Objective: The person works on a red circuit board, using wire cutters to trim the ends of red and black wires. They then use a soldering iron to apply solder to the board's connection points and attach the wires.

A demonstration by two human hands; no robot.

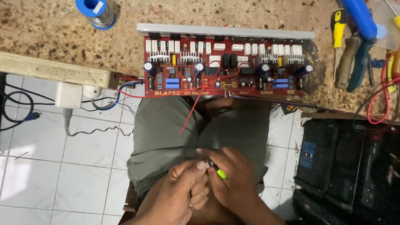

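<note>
At the far left a solder spool [96, 11] sits back on the bench [50, 37], out of the way. A power adapter [68, 95] hangs off the bench edge, its cord trailing over the tiled floor [50, 166]. The red board [225, 66] overhangs the near edge, wires drooping toward the lap. Low down, close to the body for steadiness, the left hand [183, 187] and right hand [233, 179] pinch together on a small green-handled tool [218, 171]. Pliers [352, 58] lie far right; a black case [350, 166] crowds that side.
</note>
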